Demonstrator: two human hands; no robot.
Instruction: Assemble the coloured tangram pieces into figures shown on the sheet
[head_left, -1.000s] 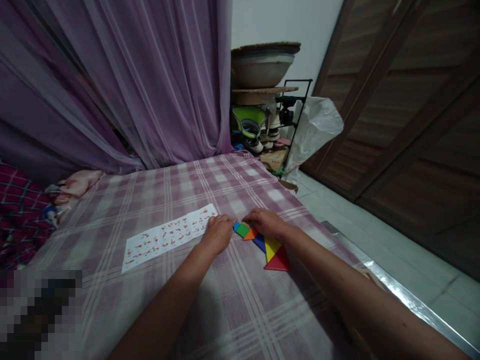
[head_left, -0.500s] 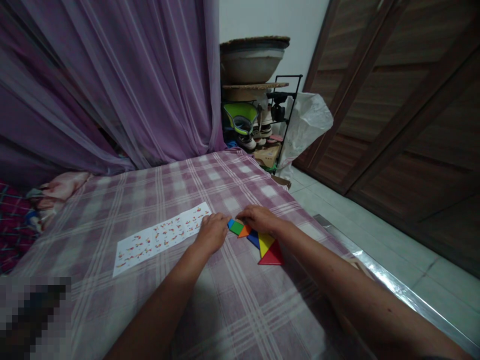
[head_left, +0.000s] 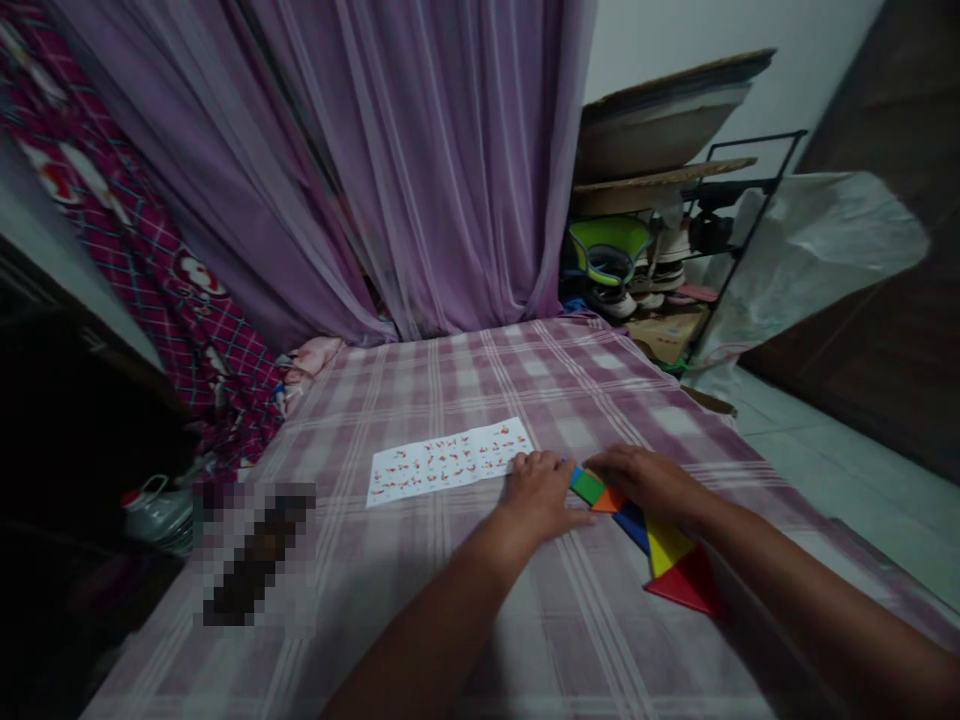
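1. Puzzle pieces (head_left: 645, 530), flat and brightly coloured, lie in a touching row at the lower right of the frame on a checked pink cloth (head_left: 450, 380): green piece (head_left: 587, 486) at the upper end, then orange piece (head_left: 607, 500), blue piece (head_left: 632, 522), yellow piece (head_left: 666, 545) and red piece (head_left: 686, 585) nearest the bottom edge.
2. Purple curtain (head_left: 390, 170) fills the upper middle of the frame, hanging behind the cloth.
3. White plastic bag (head_left: 810, 260) hangs on a black rack (head_left: 750, 180) at the upper right, with shoes (head_left: 637, 290) on the shelves beside it.
4. Paper sheet (head_left: 448, 462), printed with small coloured figures, lies flat at the centre, just left of the row.
5. Left hand (head_left: 538, 497) rests palm down on the cloth between the sheet and the green piece, fingers loosely bent, its thumb reaching toward the green piece; it grasps nothing.
6. Right hand (head_left: 651, 482) lies palm down over the upper end of the row, fingertips on the orange and green pieces; whether it pinches one, I cannot tell.
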